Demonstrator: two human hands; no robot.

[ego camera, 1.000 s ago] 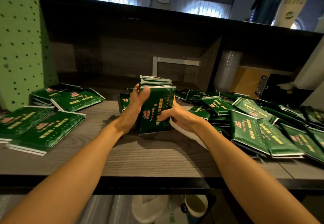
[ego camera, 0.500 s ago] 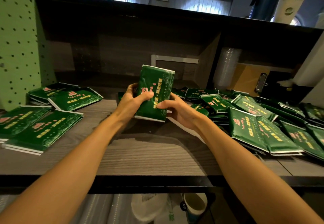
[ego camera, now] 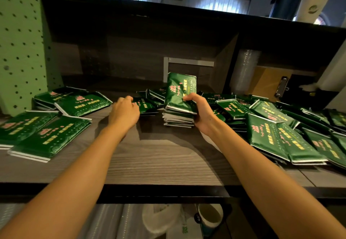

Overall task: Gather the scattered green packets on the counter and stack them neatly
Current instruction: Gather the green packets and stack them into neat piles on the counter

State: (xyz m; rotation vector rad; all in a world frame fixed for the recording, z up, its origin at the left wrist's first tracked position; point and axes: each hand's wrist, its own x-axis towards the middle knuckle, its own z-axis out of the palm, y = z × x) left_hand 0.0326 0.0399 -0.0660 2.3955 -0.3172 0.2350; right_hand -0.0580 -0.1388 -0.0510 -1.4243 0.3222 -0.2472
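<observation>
My right hand [ego camera: 201, 112] grips a stack of green packets [ego camera: 179, 96] by its right side, thumb on the top packet, the stack tilted up over the wooden counter [ego camera: 159, 160]. My left hand [ego camera: 124, 110] has come off the stack and reaches left and forward, its fingertips at a loose green packet [ego camera: 145, 105] lying flat behind it. I cannot tell whether those fingers hold it. A big loose heap of green packets [ego camera: 277, 126] lies to the right. Small flat piles of packets [ego camera: 50, 124] lie at the left.
A green pegboard panel [ego camera: 20, 42] stands at the far left. A dark shelf back and overhang close the space behind. A clipboard [ego camera: 280, 89] and a sleeve of clear cups [ego camera: 243, 70] stand at the back right. Below the counter edge sit a paper cup [ego camera: 209, 218] and plastic bags.
My left hand let go of the stack and moved left toward a loose packet. The right hand alone now holds the stack, shifted slightly right.
</observation>
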